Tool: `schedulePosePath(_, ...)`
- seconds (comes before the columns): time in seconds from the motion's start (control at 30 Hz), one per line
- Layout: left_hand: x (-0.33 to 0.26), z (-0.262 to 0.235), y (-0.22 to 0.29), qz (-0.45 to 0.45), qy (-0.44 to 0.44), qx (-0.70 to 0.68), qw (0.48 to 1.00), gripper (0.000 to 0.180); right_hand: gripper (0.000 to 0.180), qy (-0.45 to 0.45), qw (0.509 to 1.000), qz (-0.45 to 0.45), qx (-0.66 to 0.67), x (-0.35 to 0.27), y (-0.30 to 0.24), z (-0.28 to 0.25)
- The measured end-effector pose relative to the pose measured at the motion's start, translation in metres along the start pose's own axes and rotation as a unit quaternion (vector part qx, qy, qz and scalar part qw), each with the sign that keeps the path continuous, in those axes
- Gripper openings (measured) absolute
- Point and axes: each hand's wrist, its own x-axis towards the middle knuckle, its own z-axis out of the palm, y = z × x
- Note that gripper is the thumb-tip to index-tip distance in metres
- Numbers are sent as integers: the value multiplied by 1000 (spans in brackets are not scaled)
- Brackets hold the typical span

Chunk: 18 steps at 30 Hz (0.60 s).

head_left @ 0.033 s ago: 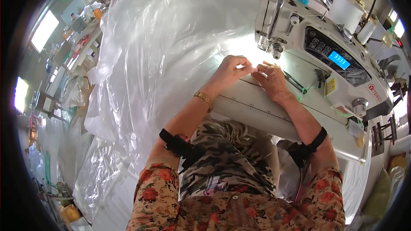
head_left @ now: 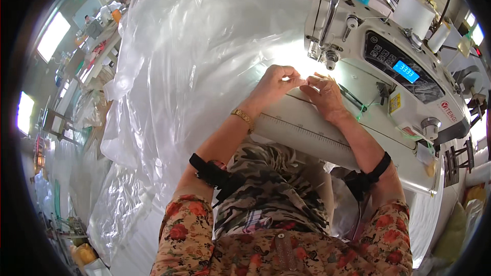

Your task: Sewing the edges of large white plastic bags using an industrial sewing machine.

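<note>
My left hand [head_left: 276, 86] and my right hand [head_left: 324, 94] meet fingertip to fingertip in front of the sewing machine [head_left: 348, 25]. Both are closed in a pinch, thumbs against forefingers. Whatever lies between the fingertips is too small and too brightly lit to make out. They are held above the machine's pale bed [head_left: 307, 125], which has a ruler scale along its near edge. To the left, a large clear plastic sheet [head_left: 179, 61] spreads in folds and reaches close to my left hand. Glare hides the spot under the needle.
A lit display panel [head_left: 405, 71] faces me on the machine. Beside my right hand lie a dark slim tool [head_left: 353, 97] and green thread [head_left: 362, 111]. White thread cones [head_left: 411, 13] stand behind the machine. At far left is a cluttered table [head_left: 99, 53].
</note>
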Motion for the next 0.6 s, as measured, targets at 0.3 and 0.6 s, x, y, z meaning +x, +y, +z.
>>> schedulePosePath(0.3,3,-3,6,-102,-19,-3,995,31,19,-16,999,51,1,-1,-17,-9)
schedulePosePath(0.6,5,-2,16,-117,-4,11,993,27,17,28,997,-15,-66,-4,-15,-6)
